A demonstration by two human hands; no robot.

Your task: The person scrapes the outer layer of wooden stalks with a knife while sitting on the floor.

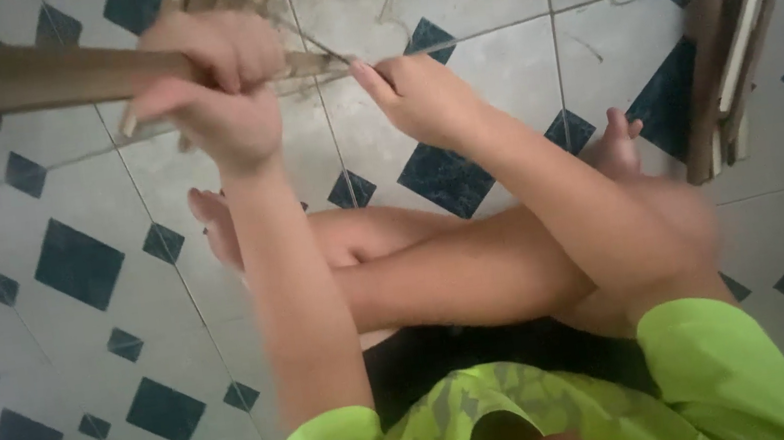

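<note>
White floor tiles (73, 322) with dark diamond insets filled the frame. Crossed bare legs (479, 269) sat at centre, with a bundle of split brown stalks (731, 34) at the upper right. At upper left, a long brown stalk (41, 83) lay crosswise, the left hand (212, 82) wrapped tight around it. The right hand (416, 96) pinched a thin strip (316, 66) peeling from it, fingers closed.
</note>
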